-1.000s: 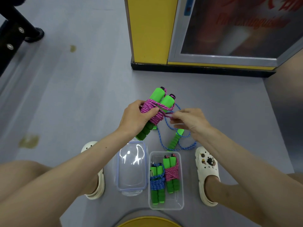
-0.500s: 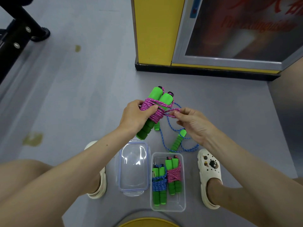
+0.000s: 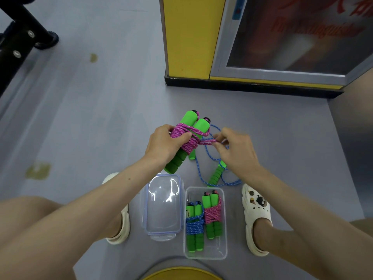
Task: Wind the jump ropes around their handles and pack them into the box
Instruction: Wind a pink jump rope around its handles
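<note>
Grip of left hand [image 3: 165, 144]: curled round the pink jump rope [image 3: 186, 141], wound on its 2 green handles [image 3: 198, 126], held above the floor [image 3: 101, 128]. Grip of right hand [image 3: 234, 150]: pinches that rope's loose end, taut just beside the coils. Unwound blue jump rope [image 3: 215, 175] lies on the floor below. Clear box [image 3: 204, 256] between 2 white shoes [image 3: 256, 207] holds 2 wound ropes [image 3: 212, 215]; lid [image 3: 162, 207] just left.

Head-worn camera looks steeply down, close above the floor [image 3: 101, 118].
</note>
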A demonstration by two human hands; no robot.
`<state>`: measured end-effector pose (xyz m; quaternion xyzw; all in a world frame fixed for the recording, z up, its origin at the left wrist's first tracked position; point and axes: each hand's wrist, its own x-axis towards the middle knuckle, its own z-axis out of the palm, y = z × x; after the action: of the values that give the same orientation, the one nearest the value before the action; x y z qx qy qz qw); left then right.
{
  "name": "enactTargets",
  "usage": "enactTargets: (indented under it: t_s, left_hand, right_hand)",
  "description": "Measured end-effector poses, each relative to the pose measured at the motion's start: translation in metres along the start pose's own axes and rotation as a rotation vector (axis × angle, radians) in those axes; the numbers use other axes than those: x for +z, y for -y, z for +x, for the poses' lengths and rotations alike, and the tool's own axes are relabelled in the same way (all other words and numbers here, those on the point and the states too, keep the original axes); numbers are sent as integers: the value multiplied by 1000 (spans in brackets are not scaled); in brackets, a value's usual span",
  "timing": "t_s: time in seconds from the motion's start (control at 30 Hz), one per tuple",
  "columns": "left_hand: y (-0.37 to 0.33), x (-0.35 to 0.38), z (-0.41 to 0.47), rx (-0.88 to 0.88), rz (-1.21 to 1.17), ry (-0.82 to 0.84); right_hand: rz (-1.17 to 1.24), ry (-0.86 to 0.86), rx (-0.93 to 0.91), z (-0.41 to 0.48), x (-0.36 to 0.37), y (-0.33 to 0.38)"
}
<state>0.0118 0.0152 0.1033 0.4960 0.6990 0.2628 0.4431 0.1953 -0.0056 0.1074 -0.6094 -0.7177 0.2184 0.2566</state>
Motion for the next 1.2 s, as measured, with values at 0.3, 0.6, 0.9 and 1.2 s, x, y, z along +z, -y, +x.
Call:
enactTargets:
  t_s: [0.3,0.6,0.9,1.2]
  left_hand:
    - [-1,3,-1,23,29,36]
    - [-2,5,-5,156,206,13]
    - [-4,13,-10,240,344,-15]
    - [-6,18,-7,216,371,-48]
  right_hand:
    - [195,99,200,2,-10,3]
    - [425,293,395,6,-14,1]
    - [-177,371,269,8,-5,7]
    - [-169,101,130,1,8,14]
